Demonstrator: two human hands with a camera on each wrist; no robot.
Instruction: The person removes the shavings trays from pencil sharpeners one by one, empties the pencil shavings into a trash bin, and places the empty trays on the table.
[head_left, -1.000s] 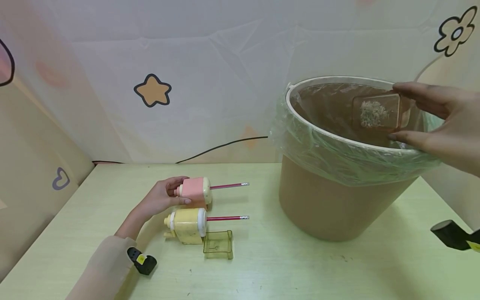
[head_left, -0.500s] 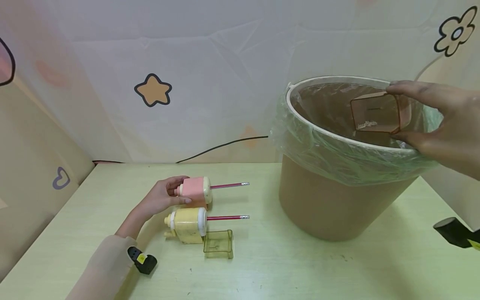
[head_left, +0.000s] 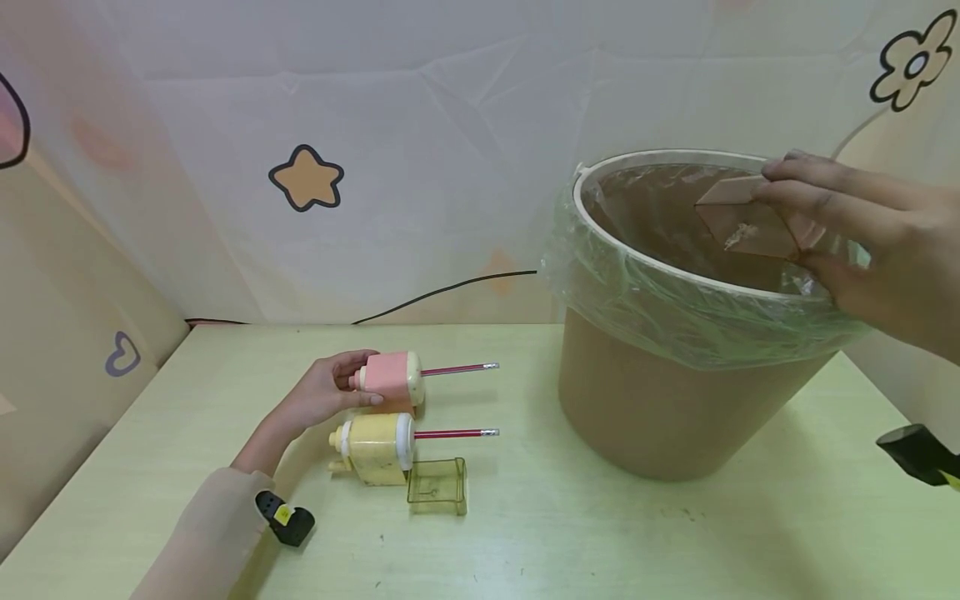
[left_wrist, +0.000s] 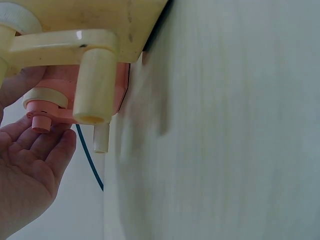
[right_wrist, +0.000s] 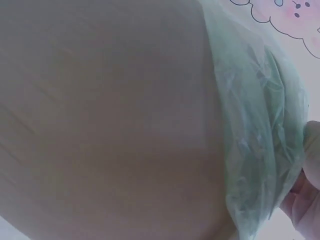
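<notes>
My left hand [head_left: 324, 393] grips a pink crank pencil sharpener [head_left: 387, 377] that has a red pencil [head_left: 459, 369] sticking out of its front. Right in front of it stands a yellow pencil sharpener [head_left: 375, 450], also with a red pencil [head_left: 453, 433] in it. In the left wrist view the yellow crank handle [left_wrist: 95, 85] partly covers the pink one. Over the mouth of the trash bin [head_left: 652, 400], my right hand [head_left: 885, 242] pinches a clear pinkish shavings drawer [head_left: 723, 192], tilted, with a small clump of shavings [head_left: 741, 236] inside.
A clear yellow-green drawer [head_left: 437, 487] lies on the table [head_left: 525, 542] by the yellow sharpener. A green plastic liner [head_left: 697, 329] hangs over the bin's rim. A patterned backdrop [head_left: 420, 167] rises behind the table.
My right hand has turned the drawer over the bin, tipping it further downward. The pile of shavings in it has shrunk to a small clump. My left hand has stayed put.
</notes>
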